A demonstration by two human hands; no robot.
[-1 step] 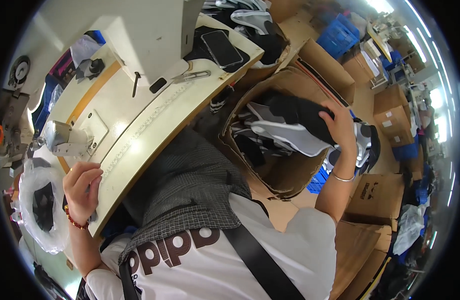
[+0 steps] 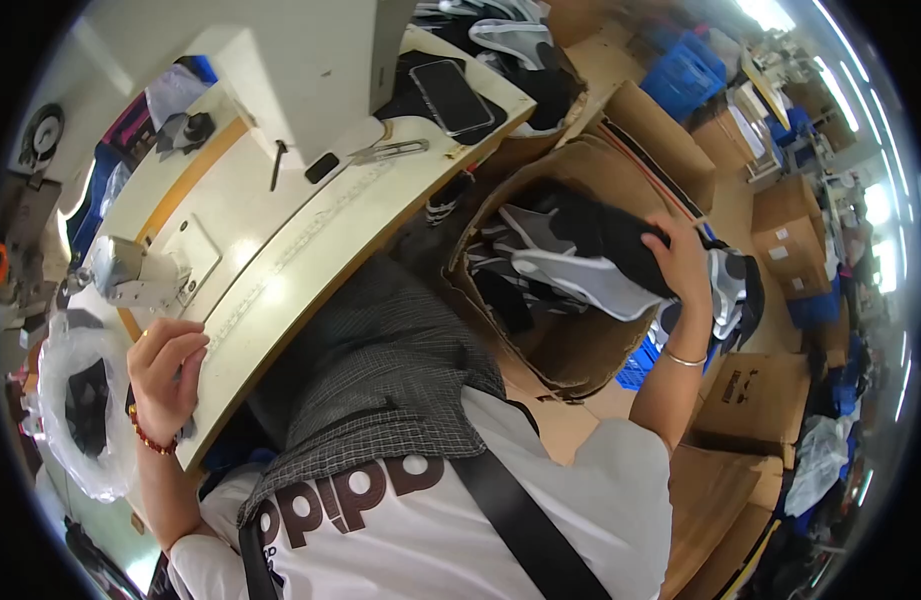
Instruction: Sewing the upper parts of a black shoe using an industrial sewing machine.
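My right hand is over a cardboard box to my right, its fingers closed on a black and grey shoe upper. Its fingertips are partly hidden behind the black fabric. More grey, white and black uppers lie in the box under and beside it. My left hand rests at the near end of the white sewing table. Its fingers are curled in toward the thumb, and nothing shows between them.
A white sewing machine stands on the table, its metal post near my left hand. Thread snips and a phone lie farther along. A clear plastic bag hangs at left. More boxes and a blue crate stand at right.
The whole view has shifted very slightly. Both hands keep their places, the right one still on the shoe upper.
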